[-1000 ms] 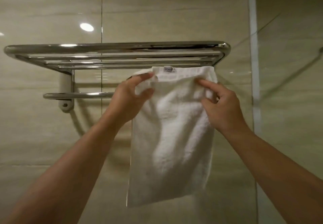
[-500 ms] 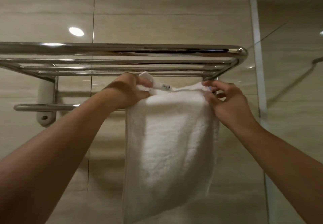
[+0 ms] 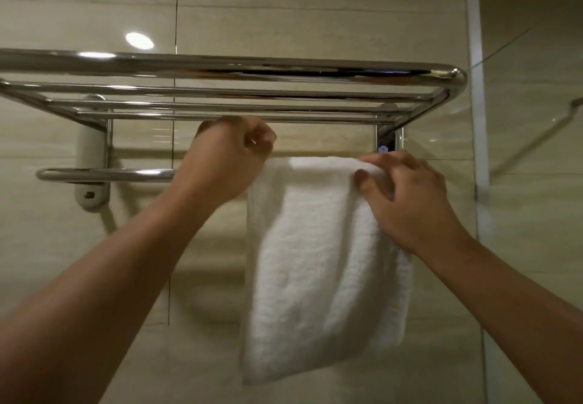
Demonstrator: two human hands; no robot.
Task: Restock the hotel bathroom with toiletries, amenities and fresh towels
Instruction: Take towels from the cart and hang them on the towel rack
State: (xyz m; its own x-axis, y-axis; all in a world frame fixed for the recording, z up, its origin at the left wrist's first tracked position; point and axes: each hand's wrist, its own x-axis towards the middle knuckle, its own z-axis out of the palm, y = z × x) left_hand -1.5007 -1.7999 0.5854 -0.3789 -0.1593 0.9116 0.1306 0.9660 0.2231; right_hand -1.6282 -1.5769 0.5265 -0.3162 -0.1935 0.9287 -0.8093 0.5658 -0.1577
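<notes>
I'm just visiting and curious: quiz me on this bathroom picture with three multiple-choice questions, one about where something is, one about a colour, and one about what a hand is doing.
1. Where does the towel hang?
A) on the top shelf
B) over the lower rail
C) on a door hook

2. What colour is the towel?
A) white
B) blue
C) black

3. What is the right hand doing?
A) hanging free
B) lying flat on the wall
C) pinching the towel's top fold

Answers:
1 B: the cloth folds over that rail and hangs down from it.
2 A: it is plain white all over.
3 C: the thumb sits in front of the fold and the fingers lie on top of it.
</notes>
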